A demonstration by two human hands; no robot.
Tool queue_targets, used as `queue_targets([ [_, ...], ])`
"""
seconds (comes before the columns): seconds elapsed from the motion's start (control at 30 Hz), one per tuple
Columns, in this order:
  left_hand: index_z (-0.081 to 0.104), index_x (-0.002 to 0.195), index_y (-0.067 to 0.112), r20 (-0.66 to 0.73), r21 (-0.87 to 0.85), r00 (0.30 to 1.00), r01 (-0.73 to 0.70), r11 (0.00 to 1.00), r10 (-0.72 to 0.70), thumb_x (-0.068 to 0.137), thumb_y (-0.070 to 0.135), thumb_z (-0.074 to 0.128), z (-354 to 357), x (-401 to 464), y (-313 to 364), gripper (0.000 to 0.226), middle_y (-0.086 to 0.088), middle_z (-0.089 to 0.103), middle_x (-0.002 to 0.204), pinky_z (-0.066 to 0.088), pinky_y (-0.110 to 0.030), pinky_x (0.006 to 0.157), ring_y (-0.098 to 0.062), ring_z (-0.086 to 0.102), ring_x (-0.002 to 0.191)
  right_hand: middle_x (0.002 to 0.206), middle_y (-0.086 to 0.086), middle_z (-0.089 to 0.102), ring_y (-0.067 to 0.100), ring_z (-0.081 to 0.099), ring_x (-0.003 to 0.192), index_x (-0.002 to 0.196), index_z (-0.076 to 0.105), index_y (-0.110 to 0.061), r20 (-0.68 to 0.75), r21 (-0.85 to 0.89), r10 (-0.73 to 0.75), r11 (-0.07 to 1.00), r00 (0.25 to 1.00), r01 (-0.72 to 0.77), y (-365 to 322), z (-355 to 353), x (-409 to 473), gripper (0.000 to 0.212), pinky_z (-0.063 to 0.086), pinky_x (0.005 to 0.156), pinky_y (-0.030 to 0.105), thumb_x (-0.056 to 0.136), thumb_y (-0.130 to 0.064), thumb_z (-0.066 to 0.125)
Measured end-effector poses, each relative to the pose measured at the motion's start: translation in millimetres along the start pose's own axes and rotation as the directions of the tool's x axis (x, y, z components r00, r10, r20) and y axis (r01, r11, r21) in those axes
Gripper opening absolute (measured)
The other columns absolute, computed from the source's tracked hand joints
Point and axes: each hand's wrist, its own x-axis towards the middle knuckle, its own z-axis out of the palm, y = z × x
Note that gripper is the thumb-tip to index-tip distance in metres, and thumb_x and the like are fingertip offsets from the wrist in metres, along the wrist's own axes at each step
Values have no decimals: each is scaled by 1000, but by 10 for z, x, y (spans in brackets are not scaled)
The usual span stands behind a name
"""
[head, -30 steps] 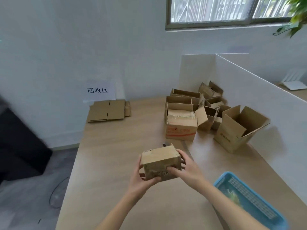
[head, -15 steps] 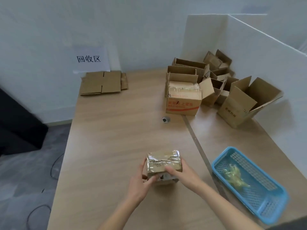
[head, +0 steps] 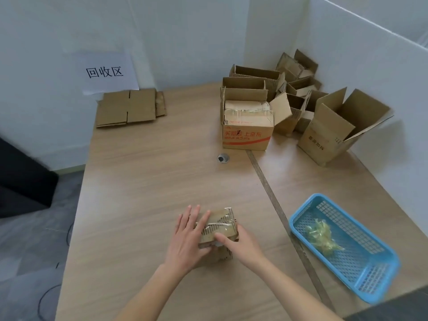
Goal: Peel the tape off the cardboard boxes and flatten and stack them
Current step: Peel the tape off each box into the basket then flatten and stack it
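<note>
Small box: it sits on the near middle of the table, right under us. Its taped top faces up, which puts the tape where the fingers can get at it.
Long axis: we judge it runs roughly left to right and is skewed a little. The clear tape crosses the top the same way, so a peel would travel along the length.
Left hand: the fingers are straight and spread, lying flat over the box's left end and gripping nothing. We read it as a brace that pins the box down.
Right hand: it wraps the near right corner with the thumb laid across the top by the tape's near edge. It holds the box, and we think the thumb is hunting for a tape end. The other fingers are hidden.
Blue basket: it lies near right, well apart from the box but within the right arm's reach. A wad of peeled tape lies in it, so it looks like the drop spot for strips.
Flattened stack: it lies far left, under a paper sign on the wall. We take it as where finished boxes go.
Waiting boxes: they crowd the far right corner with flaps up, against the white partition. In front of them stand a box with red print, its top still taped, and a big open box.
Progress: we are early, with many boxes left.
</note>
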Motion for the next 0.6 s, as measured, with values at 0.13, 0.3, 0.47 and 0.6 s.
queue_targets([
  [0.13,15,161,37,52,-47,996,82,996,-79,89,81,34,117,-18,-44,87,-1,21,164,9,-40,126,-25,6,155,117,-13,72,2,67,109,124,62,-30,48,116,17,993,999,-23,249,-93,31,52,53,99,26,79,-40,86],
  [0.3,17,161,33,105,-42,994,21,999,-16,86,80,37,178,-45,-97,90,-1,24,161,9,-47,125,-27,6,156,101,-12,76,0,71,93,99,71,-35,-1,11,-15,1000,1000,15,464,-242,-17,22,57,93,31,87,-20,79],
  [0.47,40,147,17,78,32,996,35,999,-37,76,79,57,216,163,152,96,1,39,157,6,-60,123,-23,22,154,85,-11,77,3,72,85,84,75,-25,-46,34,8,999,999,-6,487,-181,-1,11,56,83,22,81,-21,86],
  [0.6,52,131,12,-101,20,994,-29,999,31,74,84,53,370,84,130,92,-3,57,136,32,-65,113,-28,51,135,76,-16,75,-3,67,73,78,73,-26,-52,11,26,1000,998,-25,569,-145,-7,12,51,73,17,84,-22,82],
])
